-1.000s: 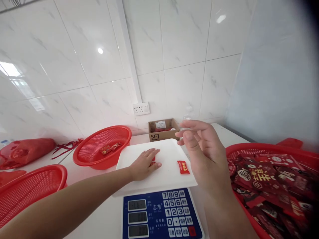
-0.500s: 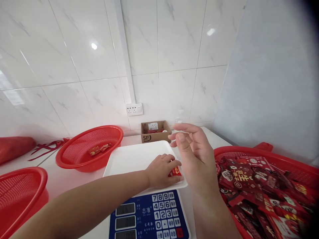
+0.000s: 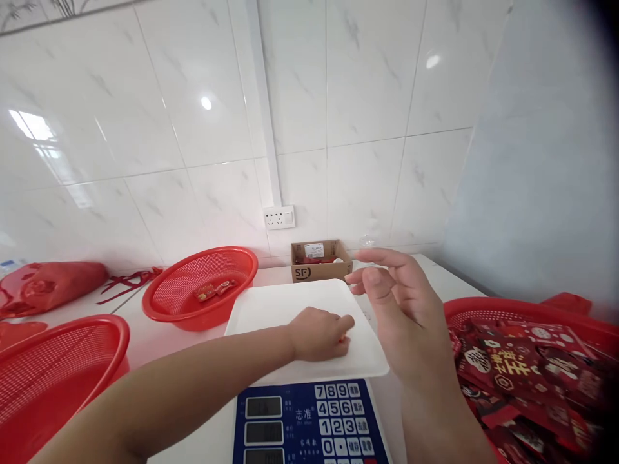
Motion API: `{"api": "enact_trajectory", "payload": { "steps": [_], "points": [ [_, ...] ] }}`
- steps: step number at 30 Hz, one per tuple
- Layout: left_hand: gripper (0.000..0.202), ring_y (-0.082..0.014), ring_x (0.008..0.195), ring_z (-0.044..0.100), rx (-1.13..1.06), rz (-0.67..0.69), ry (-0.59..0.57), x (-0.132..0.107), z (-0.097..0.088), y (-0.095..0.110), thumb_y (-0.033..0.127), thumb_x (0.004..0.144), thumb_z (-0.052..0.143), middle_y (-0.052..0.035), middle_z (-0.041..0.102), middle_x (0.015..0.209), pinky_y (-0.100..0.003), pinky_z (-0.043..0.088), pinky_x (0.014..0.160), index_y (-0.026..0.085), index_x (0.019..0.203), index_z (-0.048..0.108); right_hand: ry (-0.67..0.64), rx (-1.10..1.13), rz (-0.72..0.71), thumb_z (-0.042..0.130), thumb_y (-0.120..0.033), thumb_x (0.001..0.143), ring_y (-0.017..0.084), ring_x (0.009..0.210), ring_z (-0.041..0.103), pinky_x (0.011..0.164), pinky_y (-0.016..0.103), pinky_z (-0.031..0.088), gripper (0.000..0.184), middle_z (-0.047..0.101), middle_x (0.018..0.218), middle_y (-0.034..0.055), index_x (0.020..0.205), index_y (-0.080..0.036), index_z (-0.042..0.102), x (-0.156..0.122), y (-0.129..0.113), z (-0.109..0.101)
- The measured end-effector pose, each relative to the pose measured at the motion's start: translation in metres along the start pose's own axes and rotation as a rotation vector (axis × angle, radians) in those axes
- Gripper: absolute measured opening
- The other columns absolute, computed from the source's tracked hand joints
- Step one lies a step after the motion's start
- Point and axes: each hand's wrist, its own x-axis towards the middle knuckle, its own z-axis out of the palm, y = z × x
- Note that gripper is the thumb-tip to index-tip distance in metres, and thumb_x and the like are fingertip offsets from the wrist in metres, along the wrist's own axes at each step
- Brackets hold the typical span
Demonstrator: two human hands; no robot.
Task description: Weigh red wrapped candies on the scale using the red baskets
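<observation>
Above the white tray of a digital weighing scale, my left hand is closed around a small red snack packet. Only a sliver of the packet shows between the fingers. My right hand is raised at the tray's right edge, fingers curved and apart from the thumb, with nothing in it. To its right stands a red plastic basket full of red snack packets.
A red basket with a few packets stands behind left; another red basket sits nearer. At the back are a small cardboard box and a wall socket. A red bag lies far left.
My left hand has closed on the red packet that lay under its fingers on the tray's right side. The view has turned slightly left; my right hand keeps its pose.
</observation>
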Motion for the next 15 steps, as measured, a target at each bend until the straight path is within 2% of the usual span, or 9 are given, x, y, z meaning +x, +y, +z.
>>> {"api": "enact_trajectory", "payload": {
  "steps": [3, 6, 8, 10, 12, 15],
  "points": [
    [0.022, -0.0239, 0.077, 0.064, 0.052, -0.161, 0.070, -0.015, -0.012, -0.039, 0.034, 0.084, 0.039, -0.0062, 0.069, 0.088, -0.033, 0.046, 0.063, 0.021, 0.098, 0.052, -0.008, -0.003, -0.003, 0.054, -0.041, 0.086, 0.015, 0.073, 0.061, 0.070, 0.031, 0.052, 0.020, 0.063, 0.076, 0.0000, 0.097, -0.026, 0.059, 0.000, -0.001, -0.001],
    [0.023, -0.0243, 0.078, 0.063, 0.082, -0.388, 0.158, -0.035, -0.033, -0.092, 0.035, 0.086, 0.036, -0.0076, 0.067, 0.087, -0.033, 0.045, 0.062, 0.021, 0.093, 0.052, -0.038, -0.023, 0.008, 0.053, -0.043, 0.086, 0.015, 0.073, 0.061, 0.071, 0.032, 0.052, 0.022, 0.064, 0.076, 0.0004, 0.098, -0.026, 0.058, 0.000, -0.001, -0.002],
    [0.029, -0.0250, 0.076, 0.062, 0.079, -0.549, 0.215, -0.052, -0.047, -0.127, 0.041, 0.088, 0.033, -0.0077, 0.066, 0.083, -0.033, 0.045, 0.061, 0.020, 0.094, 0.052, -0.056, -0.024, 0.019, 0.053, -0.045, 0.086, 0.016, 0.075, 0.062, 0.071, 0.033, 0.053, 0.023, 0.064, 0.075, 0.0004, 0.099, -0.026, 0.058, 0.000, -0.001, -0.002],
    [0.041, -0.0267, 0.079, 0.062, 0.051, -0.686, 0.266, -0.070, -0.058, -0.157, 0.051, 0.087, 0.032, -0.0101, 0.066, 0.090, -0.035, 0.046, 0.062, 0.019, 0.103, 0.050, -0.054, -0.029, 0.035, 0.053, -0.045, 0.086, 0.017, 0.076, 0.062, 0.071, 0.033, 0.053, 0.024, 0.063, 0.076, 0.0007, 0.099, -0.026, 0.058, -0.001, 0.000, 0.000],
    [0.053, -0.0280, 0.091, 0.061, 0.005, -0.784, 0.312, -0.090, -0.060, -0.176, 0.058, 0.086, 0.028, -0.0143, 0.063, 0.107, -0.036, 0.047, 0.067, 0.017, 0.114, 0.047, -0.055, -0.037, 0.036, 0.053, -0.044, 0.086, 0.016, 0.076, 0.062, 0.069, 0.032, 0.053, 0.023, 0.063, 0.077, 0.0008, 0.099, -0.026, 0.059, -0.001, 0.001, 0.000],
    [0.059, -0.0274, 0.105, 0.058, -0.078, -0.835, 0.336, -0.119, -0.047, -0.181, 0.058, 0.088, 0.021, -0.0151, 0.058, 0.119, -0.036, 0.049, 0.077, 0.015, 0.119, 0.047, -0.082, -0.049, 0.002, 0.054, -0.044, 0.086, 0.016, 0.075, 0.062, 0.065, 0.030, 0.053, 0.024, 0.063, 0.075, 0.0005, 0.100, -0.026, 0.059, -0.001, 0.005, -0.001]
  ]
}}
